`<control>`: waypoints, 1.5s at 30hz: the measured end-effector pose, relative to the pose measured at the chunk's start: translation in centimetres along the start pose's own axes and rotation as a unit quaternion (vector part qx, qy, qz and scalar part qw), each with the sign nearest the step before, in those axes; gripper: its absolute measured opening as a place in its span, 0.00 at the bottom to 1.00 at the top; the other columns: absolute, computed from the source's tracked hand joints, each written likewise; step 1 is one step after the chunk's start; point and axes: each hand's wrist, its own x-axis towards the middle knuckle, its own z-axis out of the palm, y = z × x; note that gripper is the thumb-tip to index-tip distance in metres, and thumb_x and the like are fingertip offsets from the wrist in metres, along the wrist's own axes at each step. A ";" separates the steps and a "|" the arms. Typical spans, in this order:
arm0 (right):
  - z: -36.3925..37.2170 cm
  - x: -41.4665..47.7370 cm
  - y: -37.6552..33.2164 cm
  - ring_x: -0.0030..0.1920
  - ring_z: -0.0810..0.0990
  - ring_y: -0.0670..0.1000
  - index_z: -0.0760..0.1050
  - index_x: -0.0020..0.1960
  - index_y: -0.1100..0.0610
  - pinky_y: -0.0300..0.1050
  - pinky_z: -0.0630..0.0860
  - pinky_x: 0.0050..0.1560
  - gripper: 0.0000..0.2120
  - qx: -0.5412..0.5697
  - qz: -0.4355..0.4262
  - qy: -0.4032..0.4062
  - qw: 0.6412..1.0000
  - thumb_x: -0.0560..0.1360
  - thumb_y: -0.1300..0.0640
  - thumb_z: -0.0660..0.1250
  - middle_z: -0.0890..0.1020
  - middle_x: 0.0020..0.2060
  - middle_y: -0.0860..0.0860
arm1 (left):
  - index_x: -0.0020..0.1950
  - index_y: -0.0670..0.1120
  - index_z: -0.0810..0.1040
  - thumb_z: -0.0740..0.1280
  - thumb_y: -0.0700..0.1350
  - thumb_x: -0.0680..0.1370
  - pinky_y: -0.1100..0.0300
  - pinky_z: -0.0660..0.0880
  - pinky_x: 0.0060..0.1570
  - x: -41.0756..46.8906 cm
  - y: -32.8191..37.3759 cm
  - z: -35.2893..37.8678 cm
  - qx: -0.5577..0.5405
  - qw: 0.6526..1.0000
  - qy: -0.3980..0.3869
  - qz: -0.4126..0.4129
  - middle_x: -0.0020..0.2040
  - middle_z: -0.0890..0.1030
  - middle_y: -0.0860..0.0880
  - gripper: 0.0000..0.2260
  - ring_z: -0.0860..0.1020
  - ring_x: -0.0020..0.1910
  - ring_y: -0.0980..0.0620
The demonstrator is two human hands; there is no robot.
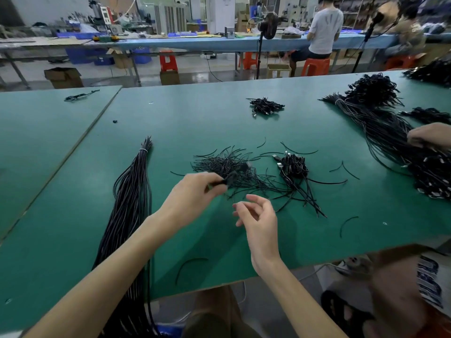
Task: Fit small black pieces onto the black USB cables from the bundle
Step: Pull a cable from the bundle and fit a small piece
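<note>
Right grip (258, 220) hangs loosely spread above the green desk (73, 215); left grip (195, 189) pinches a blurred small black piece (225, 181) over a heap of thin black strands (227, 164); the tied black cable bundle (131, 191) lies leftward.

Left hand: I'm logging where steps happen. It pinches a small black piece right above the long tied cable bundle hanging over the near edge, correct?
No. The head view shows the left hand pinching the small black piece above the loose pile of short strands; the long tied cable bundle hanging over the near edge lies to its left.
</note>
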 end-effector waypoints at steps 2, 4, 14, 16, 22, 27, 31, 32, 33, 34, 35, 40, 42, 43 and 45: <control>0.1 0.0 0.1 0.40 0.85 0.46 0.75 0.58 0.54 0.36 0.78 0.40 0.09 -0.038 -0.006 -0.029 0.999 0.80 0.62 0.69 0.87 0.43 0.50 | 0.48 0.49 0.86 0.74 0.51 0.79 0.67 0.71 0.37 1.6 0.8 -0.1 -0.148 0.986 -0.019 -0.079 0.33 0.81 0.58 0.06 0.75 0.32 0.60; 0.3 -0.1 0.3 0.41 0.85 0.46 0.76 0.57 0.52 0.36 0.78 0.41 0.07 -0.076 -0.013 -0.057 0.995 0.81 0.61 0.69 0.87 0.43 0.49 | 0.46 0.47 0.87 0.74 0.52 0.78 0.68 0.67 0.32 3.2 2.1 0.0 -0.239 0.961 -0.056 -0.127 0.31 0.78 0.53 0.09 0.71 0.30 0.57; 0.6 -0.4 0.3 0.41 0.82 0.55 0.76 0.54 0.58 0.55 0.78 0.42 0.06 -0.180 -0.053 -0.136 0.973 0.78 0.66 0.67 0.85 0.40 0.52 | 0.53 0.31 0.81 0.68 0.49 0.83 0.57 0.82 0.41 12.0 8.9 7.9 -0.282 0.932 -0.093 -0.207 0.39 0.85 0.41 0.19 0.81 0.31 0.50; 0.4 -0.5 0.3 0.35 0.74 0.63 0.74 0.48 0.62 0.66 0.70 0.36 0.04 -0.162 -0.064 -0.153 0.973 0.76 0.69 0.67 0.79 0.36 0.59 | 0.51 0.32 0.80 0.66 0.50 0.84 0.50 0.83 0.52 12.5 9.4 9.5 -0.249 0.941 -0.107 -0.201 0.46 0.86 0.37 0.19 0.85 0.41 0.43; 0.5 -0.2 0.4 0.31 0.71 0.48 0.70 0.45 0.46 0.45 0.69 0.31 0.14 -0.228 -0.031 -0.140 0.963 0.77 0.66 0.66 0.77 0.31 0.41 | 0.56 0.39 0.83 0.63 0.39 0.84 0.54 0.83 0.45 11.6 7.3 10.2 -0.249 0.947 -0.090 -0.181 0.52 0.87 0.42 0.10 0.86 0.44 0.45; 0.6 -0.4 0.3 0.41 0.82 0.44 0.76 0.52 0.52 0.40 0.79 0.44 0.06 -0.189 -0.022 -0.136 0.972 0.80 0.62 0.69 0.86 0.40 0.45 | 0.62 0.40 0.81 0.63 0.38 0.84 0.59 0.80 0.39 9.3 4.0 6.6 -0.293 0.936 -0.061 -0.185 0.51 0.87 0.45 0.10 0.87 0.46 0.45; 0.6 -0.4 0.2 0.42 0.85 0.45 0.77 0.52 0.52 0.41 0.81 0.45 0.06 -0.190 -0.040 -0.134 0.972 0.80 0.62 0.68 0.87 0.42 0.47 | 0.59 0.40 0.83 0.66 0.37 0.82 0.59 0.79 0.38 6.8 -0.6 3.5 -0.237 0.950 -0.021 -0.203 0.51 0.87 0.44 0.09 0.86 0.41 0.47; 0.6 -0.5 0.2 0.41 0.84 0.45 0.77 0.52 0.52 0.39 0.80 0.44 0.06 -0.191 -0.043 -0.133 0.971 0.79 0.62 0.69 0.87 0.41 0.46 | 0.58 0.41 0.83 0.67 0.37 0.81 0.57 0.80 0.41 6.1 -1.9 2.8 -0.197 0.957 -0.003 -0.212 0.51 0.86 0.43 0.08 0.85 0.41 0.47; 0.6 -0.5 0.2 0.39 0.84 0.45 0.77 0.52 0.52 0.38 0.79 0.44 0.06 -0.194 -0.044 -0.134 0.971 0.79 0.62 0.69 0.87 0.41 0.46 | 0.58 0.41 0.83 0.67 0.38 0.81 0.56 0.81 0.46 5.3 -3.3 2.1 -0.140 0.964 0.018 -0.224 0.52 0.86 0.42 0.08 0.85 0.44 0.45; 0.6 -0.6 0.2 0.38 0.83 0.45 0.77 0.52 0.52 0.38 0.79 0.44 0.06 -0.198 -0.045 -0.135 0.970 0.79 0.62 0.69 0.87 0.41 0.45 | 0.58 0.42 0.83 0.66 0.39 0.81 0.53 0.80 0.53 4.5 -4.8 1.3 -0.068 0.968 0.042 -0.239 0.53 0.86 0.42 0.08 0.84 0.49 0.43; 0.5 -0.6 0.2 0.38 0.83 0.45 0.77 0.53 0.52 0.39 0.80 0.44 0.06 -0.201 -0.045 -0.136 0.969 0.79 0.61 0.70 0.87 0.41 0.45 | 0.58 0.41 0.82 0.65 0.40 0.81 0.50 0.79 0.56 3.6 -6.1 0.6 0.013 0.965 0.062 -0.254 0.55 0.84 0.41 0.09 0.83 0.53 0.41; 0.5 -0.6 0.2 0.41 0.84 0.46 0.76 0.53 0.52 0.41 0.81 0.47 0.05 -0.213 -0.044 -0.144 0.965 0.80 0.60 0.70 0.86 0.42 0.44 | 0.66 0.34 0.69 0.65 0.43 0.83 0.44 0.75 0.58 0.2 -10.6 -1.8 0.262 0.901 0.074 -0.338 0.65 0.73 0.35 0.17 0.75 0.63 0.36; 0.5 -0.6 0.2 0.41 0.84 0.46 0.76 0.53 0.52 0.40 0.81 0.47 0.05 -0.216 -0.044 -0.143 0.965 0.80 0.60 0.70 0.86 0.42 0.44 | 0.67 0.34 0.67 0.65 0.43 0.83 0.43 0.75 0.58 -0.3 -11.3 -2.2 0.262 0.895 0.066 -0.356 0.65 0.73 0.34 0.17 0.74 0.64 0.35; 0.4 -0.6 0.2 0.42 0.84 0.46 0.76 0.53 0.52 0.40 0.81 0.47 0.05 -0.215 -0.044 -0.142 0.965 0.80 0.60 0.69 0.86 0.42 0.44 | 0.67 0.34 0.68 0.65 0.41 0.83 0.44 0.75 0.57 -0.3 -11.4 -2.4 0.269 0.892 0.061 -0.357 0.65 0.73 0.34 0.16 0.74 0.64 0.35; 0.4 -0.6 0.1 0.41 0.84 0.46 0.76 0.54 0.52 0.39 0.80 0.46 0.05 -0.209 -0.042 -0.138 0.967 0.80 0.61 0.69 0.86 0.42 0.45 | 0.65 0.34 0.69 0.63 0.37 0.82 0.46 0.76 0.54 0.0 -11.5 -2.7 0.289 0.887 0.041 -0.358 0.62 0.76 0.34 0.13 0.77 0.61 0.35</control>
